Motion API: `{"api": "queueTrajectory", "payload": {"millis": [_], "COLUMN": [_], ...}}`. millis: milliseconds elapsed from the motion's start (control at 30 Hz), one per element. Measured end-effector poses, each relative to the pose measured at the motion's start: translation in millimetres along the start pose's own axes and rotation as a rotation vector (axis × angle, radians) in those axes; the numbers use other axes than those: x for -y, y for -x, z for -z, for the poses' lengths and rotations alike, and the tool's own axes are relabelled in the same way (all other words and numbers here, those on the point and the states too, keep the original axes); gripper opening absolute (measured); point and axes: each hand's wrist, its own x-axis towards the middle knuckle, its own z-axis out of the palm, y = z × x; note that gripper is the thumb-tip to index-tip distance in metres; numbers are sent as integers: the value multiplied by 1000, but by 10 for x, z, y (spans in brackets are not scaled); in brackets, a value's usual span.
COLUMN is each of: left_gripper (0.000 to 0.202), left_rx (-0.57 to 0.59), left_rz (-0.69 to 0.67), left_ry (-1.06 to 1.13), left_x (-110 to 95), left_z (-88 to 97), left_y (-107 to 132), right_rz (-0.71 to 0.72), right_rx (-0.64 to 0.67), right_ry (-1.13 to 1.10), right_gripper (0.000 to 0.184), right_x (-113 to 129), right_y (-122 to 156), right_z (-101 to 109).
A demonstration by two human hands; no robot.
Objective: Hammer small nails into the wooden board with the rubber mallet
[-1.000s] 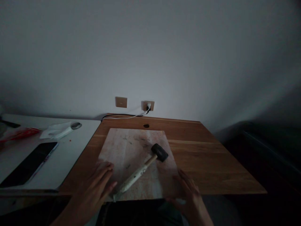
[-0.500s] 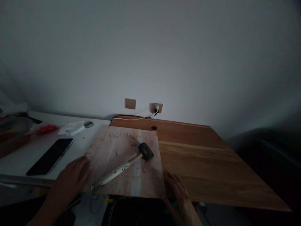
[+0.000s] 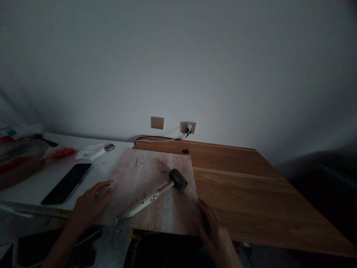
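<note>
A rubber mallet [image 3: 178, 179] with a black head and a worn, pale handle lies diagonally across a stained, light-coloured board [image 3: 167, 212]. Several small metal nails or screws [image 3: 163, 171] are scattered on the board's far half. My left hand [image 3: 90, 204] is at the board's left edge, its thumb and forefinger apart and their tips over the surface; it looks empty, though blur hides detail. Against the right edge, near the front corner, rests my right hand [image 3: 214, 230] with fingers stretched out and thumb spread away.
Under the board is a brown wooden tabletop [image 3: 251, 197] with a cable hole [image 3: 185, 151]. To the left, a white table [image 3: 33, 193] carries a phone [image 3: 67, 184], a tape roll [image 3: 109, 147] and a red plastic packet [image 3: 64, 152]. Cables run to a wall socket [image 3: 188, 127].
The whole view has shifted slightly. My left hand has moved a little to the right, its fingers further over the board. My right hand stays at the right edge; the mallet rests in place.
</note>
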Motion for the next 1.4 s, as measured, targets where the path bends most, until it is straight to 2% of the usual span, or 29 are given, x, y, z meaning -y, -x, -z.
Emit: {"api": "queueTrajectory", "payload": {"millis": [100,167,267,333,433,500,633,700,833,933,1033,1100,1167,1300,1400], "left_gripper": [45,45,45,43,36,32,27,30,31,28,27,29,30,37,32], "left_rx": [78,106,239,328,390,351,181,180,233,316,406,458,454,319,343], "left_rz": [-9,-69,-140,-184,-281,-362,-572,-651,-695,-706,-718,-739,-759,-711,-726], "left_ry": [113,198,350,418,401,330,210,167,139,166,206,221,212,122,82], "left_x": [-149,-337,-658,-824,-959,-1013,-1232,-1411,-1744,-1887,-1975,-2015,-2033,-1994,-1974], "left_z": [-75,-201,-427,-541,-617,-633,-738,-859,-1148,-1280,-1309,-1296,-1277,-1258,-1274], "left_y": [89,199,406,536,644,619,342,138,-251,-438,-513,-531,-551,-639,-708], "right_rz": [-122,-211,-326,-374,-403,-399,-291,-266,-292,-299,-315,-341,-382,-535,-705], "right_rx": [-37,-8,21,-64,-158,-162,-256,-271,-34,111,164,143,114,22,-38], "right_ry": [49,86,134,190,207,187,267,268,108,5,-73,-98,-163,-477,-843], "right_gripper": [37,36,36,36,33,32,33,36,49,55,54,55,54,48,41], "right_x": [-115,-291,-612,-791,-955,-994,-885,-723,-306,-94,-31,-42,-64,-80,-59], "right_y": [11,50,176,289,436,483,417,319,60,-149,-349,-449,-491,-355,-135], "right_z": [138,338,697,895,1077,1137,1126,1046,812,676,610,597,606,679,756]}}
